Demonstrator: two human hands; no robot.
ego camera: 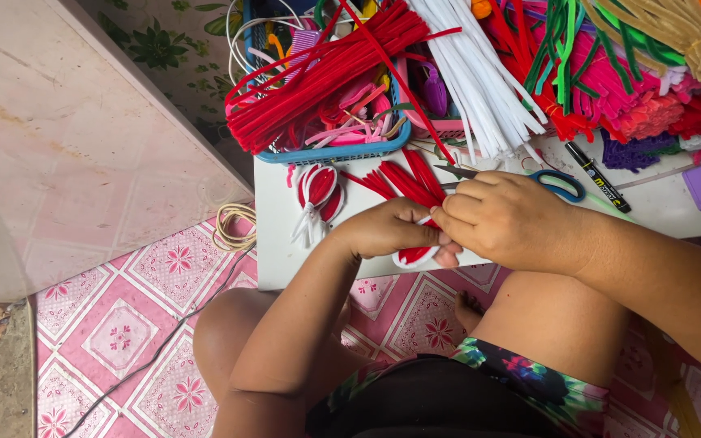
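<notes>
Pink floor tiles (123, 332) with a flower pattern lie under me, and I sit on them with my knees bent. Before me stands a low white table (277, 243), and on my left side a pale stone slab (58, 138) takes the corner of the view. On the table a blue basket (342, 152) carries a bundle of long red pipe cleaners (326, 81); beside it lies a white bundle (480, 81), and further right I see green, pink and beige ones in a heap. A black marker (598, 178) and scissors with blue handles (557, 185) rest near my right wrist. A small red and white leaf shape (318, 191) lies on the table, left of my hands.

My left hand (391, 229) is curled closed around a red and white pipe-cleaner piece (414, 256), at the near edge of the table. My right hand (506, 219) is also bent closed, its fingertips pinching the same piece, touching the left hand. Loose red pieces (407, 180) fan out just behind both hands.
</notes>
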